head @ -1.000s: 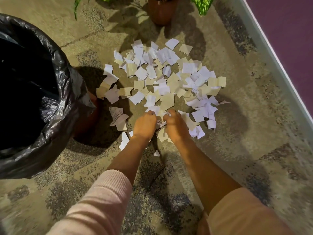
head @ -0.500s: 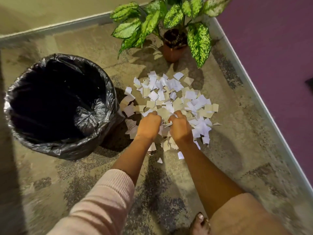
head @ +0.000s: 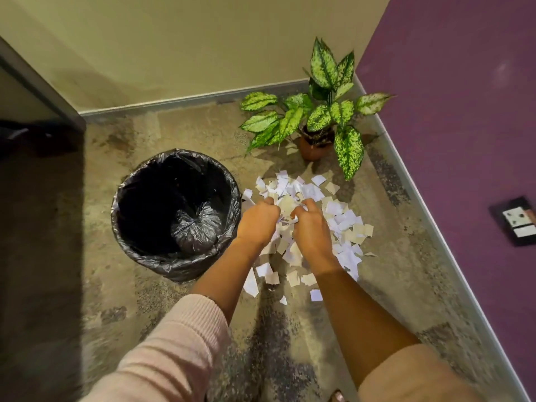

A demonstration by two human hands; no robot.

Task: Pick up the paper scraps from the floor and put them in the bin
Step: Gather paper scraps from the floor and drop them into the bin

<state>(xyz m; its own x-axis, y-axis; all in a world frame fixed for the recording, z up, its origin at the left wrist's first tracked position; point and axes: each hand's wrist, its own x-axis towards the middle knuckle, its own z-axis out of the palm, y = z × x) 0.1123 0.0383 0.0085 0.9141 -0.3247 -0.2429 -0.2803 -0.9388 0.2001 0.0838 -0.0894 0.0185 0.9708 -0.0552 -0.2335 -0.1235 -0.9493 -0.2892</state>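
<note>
Nearest the camera, two pink ribbed knit sleeves (head: 174,355) are pushed up the forearms, and both bare arms reach forward and down over the mottled grey-brown carpet floor (head: 290,358). The left hand (head: 256,223) is curled closed around a bunch of white and beige paper scraps (head: 345,224), and the right hand (head: 311,230) is curled closed on scraps too; the two fists sit just beside each other, knuckles up, with crumpled paper showing between them. Compared with half a second ago the hands look higher above the pile, and the view has pulled back and tilted up: the walls and the whole corner now show, where before the frame held mainly floor. The rest of the scraps lie scattered on the floor under and beyond the hands, most on the right side, with a few stray pieces nearer the person.

Left of the hands, just beside the pile, stands the round bin lined with a glossy black plastic bag (head: 174,262); its inside is dark, with the bag's knotted bottom visible. Beyond the pile, a potted plant with speckled green-and-cream leaves in a brown pot (head: 317,147) sits in the corner where the cream wall (head: 188,44) meets the purple wall (head: 452,111). A dark wall plate with pale inserts (head: 516,220) is fixed to the purple wall at right; no writing can be read anywhere.
</note>
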